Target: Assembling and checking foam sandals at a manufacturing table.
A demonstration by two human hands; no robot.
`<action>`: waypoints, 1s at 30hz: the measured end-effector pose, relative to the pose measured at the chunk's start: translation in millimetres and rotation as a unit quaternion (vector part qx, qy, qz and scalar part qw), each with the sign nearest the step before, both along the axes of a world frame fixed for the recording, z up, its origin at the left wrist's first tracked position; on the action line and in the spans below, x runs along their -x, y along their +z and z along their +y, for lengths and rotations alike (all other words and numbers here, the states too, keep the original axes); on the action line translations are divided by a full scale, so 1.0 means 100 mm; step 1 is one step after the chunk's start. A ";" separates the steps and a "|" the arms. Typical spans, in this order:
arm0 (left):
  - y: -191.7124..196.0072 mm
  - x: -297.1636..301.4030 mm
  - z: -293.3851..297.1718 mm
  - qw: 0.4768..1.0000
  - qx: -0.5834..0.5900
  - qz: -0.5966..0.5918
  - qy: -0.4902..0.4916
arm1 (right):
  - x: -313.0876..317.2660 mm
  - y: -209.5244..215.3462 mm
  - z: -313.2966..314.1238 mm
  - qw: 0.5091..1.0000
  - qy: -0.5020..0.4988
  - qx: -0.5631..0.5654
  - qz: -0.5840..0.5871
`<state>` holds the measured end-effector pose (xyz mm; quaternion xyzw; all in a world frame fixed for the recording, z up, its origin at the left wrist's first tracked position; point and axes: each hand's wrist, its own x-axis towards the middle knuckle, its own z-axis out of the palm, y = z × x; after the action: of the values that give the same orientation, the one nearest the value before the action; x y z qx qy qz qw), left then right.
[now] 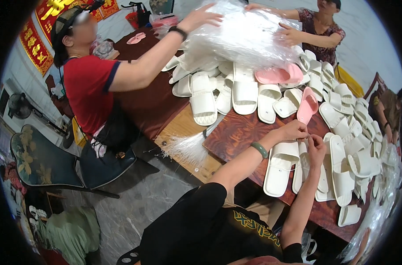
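Observation:
My left hand (294, 130), with a green bangle at the wrist, and my right hand (316, 150) meet fingertip to fingertip over the table. Both are closed in a pinch; whatever is between the fingers is too small to make out. Right below them lies a white slipper (281, 170), toe end away from me, with a thin line curving across its footbed. Another white slipper (301, 170) lies beside it, partly covered by my right hand and forearm. A pink slipper (307, 106) rests just beyond my hands.
White slippers (342, 163) pile along the right and far table (236, 134). A bundle of thin white strands (187, 150) hangs at the left edge. Two co-workers reach to a large clear plastic bag (249, 35) at the back. A chair (46, 159) stands left; plastic film (382, 194) lies right.

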<state>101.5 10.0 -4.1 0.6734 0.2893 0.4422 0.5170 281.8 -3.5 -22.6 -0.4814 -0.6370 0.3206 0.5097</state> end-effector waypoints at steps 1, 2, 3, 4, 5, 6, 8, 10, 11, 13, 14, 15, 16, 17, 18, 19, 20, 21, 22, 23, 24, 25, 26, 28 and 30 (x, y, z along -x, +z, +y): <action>0.00 0.01 0.00 1.000 0.002 0.015 0.005 | 0.02 0.01 -0.01 1.000 -0.002 -0.012 -0.016; 0.00 0.01 0.00 1.000 0.004 0.017 -0.003 | 0.02 0.01 -0.01 0.999 -0.006 -0.023 -0.032; 0.01 0.00 0.02 1.000 0.005 0.020 0.001 | 0.00 -0.02 0.01 0.998 -0.017 -0.036 -0.052; 0.03 -0.02 0.00 1.000 0.009 0.024 0.000 | -0.03 0.00 0.01 0.998 -0.032 -0.029 -0.051; 0.06 -0.04 0.00 0.999 0.001 0.047 0.021 | -0.03 0.01 0.04 0.997 -0.027 -0.051 -0.059; 0.01 0.01 0.02 0.998 -0.021 0.044 0.033 | 0.04 0.01 0.03 0.995 -0.015 -0.071 -0.066; -0.01 0.06 0.05 0.999 0.012 0.021 0.028 | 0.17 0.13 -0.04 0.997 -0.025 -0.050 -0.056; -0.03 0.05 0.08 0.999 0.025 -0.016 0.031 | 0.21 0.20 -0.07 0.994 -0.030 -0.076 -0.077; -0.04 0.03 0.11 0.999 0.020 0.004 0.035 | 0.20 0.18 -0.04 0.994 -0.027 -0.085 -0.062; -0.01 0.01 0.14 0.998 0.021 0.047 0.020 | 0.15 0.20 -0.04 0.994 -0.029 -0.102 -0.041; 0.01 0.00 0.15 0.997 0.011 0.072 0.022 | 0.14 0.21 -0.04 0.993 -0.033 -0.110 -0.035; 0.05 -0.07 0.12 0.995 0.026 0.090 0.029 | 0.09 0.17 -0.02 0.990 -0.053 -0.125 -0.047; 0.02 -0.03 0.13 0.997 0.044 0.067 0.017 | 0.12 0.16 -0.01 0.986 -0.061 -0.144 -0.056; -0.01 -0.02 0.14 0.997 0.046 0.056 0.017 | 0.12 0.19 -0.05 0.992 -0.045 -0.111 -0.030; 0.04 -0.07 0.09 0.996 0.077 0.037 -0.008 | 0.07 0.20 -0.08 0.996 -0.029 -0.079 -0.003; 0.00 -0.04 0.12 0.998 0.066 0.023 -0.011 | 0.08 0.22 -0.09 0.997 -0.029 -0.072 -0.006; -0.05 -0.01 0.13 0.997 0.078 0.006 -0.018 | 0.10 0.23 -0.09 0.997 -0.028 -0.066 -0.009; -0.04 -0.03 0.10 0.997 0.067 0.026 -0.017 | 0.10 0.16 -0.07 0.995 -0.054 -0.085 -0.008; -0.01 -0.03 0.08 0.997 0.055 0.046 -0.012 | 0.13 0.14 -0.06 0.991 -0.078 -0.106 -0.007; 0.02 -0.03 0.06 0.997 0.049 0.050 -0.024 | 0.13 0.13 -0.07 0.992 -0.063 -0.107 -0.019; 0.04 0.02 0.01 0.995 0.089 0.019 -0.028 | 0.13 0.15 -0.08 0.999 0.002 -0.044 0.033; 0.07 0.05 -0.01 0.991 0.128 -0.014 -0.029 | 0.11 0.15 -0.06 0.998 0.026 -0.023 0.058; 0.09 0.04 -0.01 0.992 0.124 -0.012 -0.025 | 0.09 0.16 -0.05 0.995 0.053 -0.001 0.083; 0.20 0.03 -0.09 0.992 0.114 -0.048 0.022 | 0.08 0.21 -0.09 0.994 -0.040 -0.076 0.066; 0.34 0.05 -0.15 0.991 0.102 -0.059 0.063 | -0.01 0.11 0.01 0.987 -0.108 -0.079 0.085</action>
<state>96.6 -4.9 29.6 0.5703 0.3438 0.4812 0.5701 282.7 -2.3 -12.0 -0.4770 -0.5586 0.2520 0.6300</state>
